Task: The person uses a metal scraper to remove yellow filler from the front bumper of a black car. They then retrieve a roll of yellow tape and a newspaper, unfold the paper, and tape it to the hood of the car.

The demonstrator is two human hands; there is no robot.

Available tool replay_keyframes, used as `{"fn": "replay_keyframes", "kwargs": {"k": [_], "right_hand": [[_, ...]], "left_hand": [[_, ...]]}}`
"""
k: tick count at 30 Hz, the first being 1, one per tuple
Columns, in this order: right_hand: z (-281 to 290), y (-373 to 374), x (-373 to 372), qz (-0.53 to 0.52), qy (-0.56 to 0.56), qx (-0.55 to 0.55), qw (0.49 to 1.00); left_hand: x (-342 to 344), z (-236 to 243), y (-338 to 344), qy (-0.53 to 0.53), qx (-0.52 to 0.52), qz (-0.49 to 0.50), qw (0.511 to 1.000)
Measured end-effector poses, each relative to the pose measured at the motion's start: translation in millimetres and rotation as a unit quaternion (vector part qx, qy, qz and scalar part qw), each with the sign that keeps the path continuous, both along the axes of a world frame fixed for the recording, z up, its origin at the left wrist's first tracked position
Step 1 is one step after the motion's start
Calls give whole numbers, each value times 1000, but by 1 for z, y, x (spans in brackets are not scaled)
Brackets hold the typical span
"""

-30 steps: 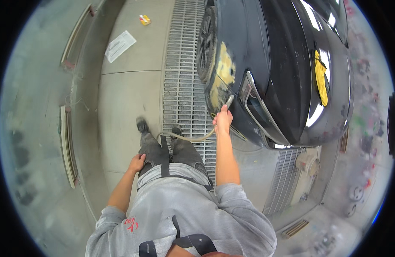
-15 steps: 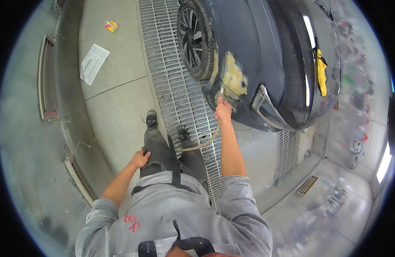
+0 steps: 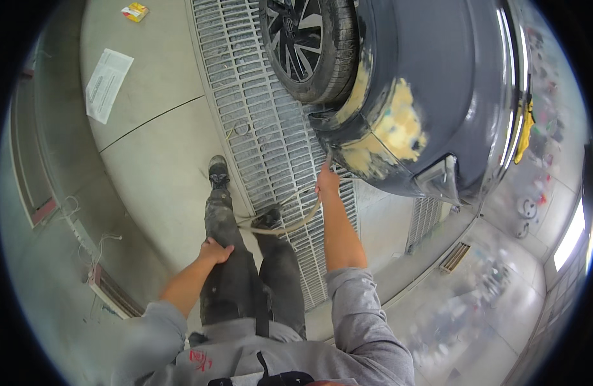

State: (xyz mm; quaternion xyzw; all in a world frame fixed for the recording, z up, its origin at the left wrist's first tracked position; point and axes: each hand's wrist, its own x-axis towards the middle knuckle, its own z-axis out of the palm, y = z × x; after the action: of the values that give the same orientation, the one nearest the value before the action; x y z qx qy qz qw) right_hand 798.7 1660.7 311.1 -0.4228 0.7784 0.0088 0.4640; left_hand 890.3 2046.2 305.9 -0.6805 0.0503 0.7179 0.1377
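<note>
My right hand (image 3: 328, 181) is closed round the end of a pale, flexible hose (image 3: 291, 227), just off the lower corner of a dark car bumper (image 3: 451, 83). The hose loops from the hand back past my legs. Its tip points up toward the bumper's lower edge and is hard to make out. Yellowish filler patches (image 3: 399, 125) with sanded edges cover the bumper's corner, beside the wheel (image 3: 309, 48). My left hand (image 3: 216, 251) lies on my left thigh, thumb apart from the fingers, holding nothing.
Metal floor grating (image 3: 264, 128) runs under my feet and beside the wheel. On the concrete to the left lie a printed sheet (image 3: 109, 85) and a yellow-red packet (image 3: 135, 11). A yellow cloth-like item (image 3: 524, 135) hangs at the car's far side. A paint-spotted wall stands at right.
My view has moved nearer the car, so wheel and bumper look larger. My right hand with the hose has gone from over the filler to the bumper's lower edge. The left hand stays on the thigh.
</note>
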Motion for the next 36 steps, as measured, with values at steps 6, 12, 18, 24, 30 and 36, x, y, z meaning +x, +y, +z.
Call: {"fn": "replay_keyframes", "kwargs": {"k": [6, 12, 18, 24, 30, 36], "right_hand": [[-109, -4, -21, 3, 65, 13, 998], [-172, -22, 4, 46, -19, -46, 998], [-165, -21, 4, 31, 7, 41, 999], [-40, 13, 22, -146, -220, -9, 964], [66, -5, 80, -126, -333, -85, 931], [90, -9, 100, -132, -336, -96, 928]], "left_hand": [[-20, -25, 1, -58, 42, -20, 997], [-43, -31, 13, -90, 40, -53, 994], [-47, -34, 10, -97, 44, -72, 992], [-53, -35, 0, -109, 55, -118, 986], [-49, -36, -3, -112, 46, -126, 985], [-34, -31, -7, -102, 42, -104, 989]]}}
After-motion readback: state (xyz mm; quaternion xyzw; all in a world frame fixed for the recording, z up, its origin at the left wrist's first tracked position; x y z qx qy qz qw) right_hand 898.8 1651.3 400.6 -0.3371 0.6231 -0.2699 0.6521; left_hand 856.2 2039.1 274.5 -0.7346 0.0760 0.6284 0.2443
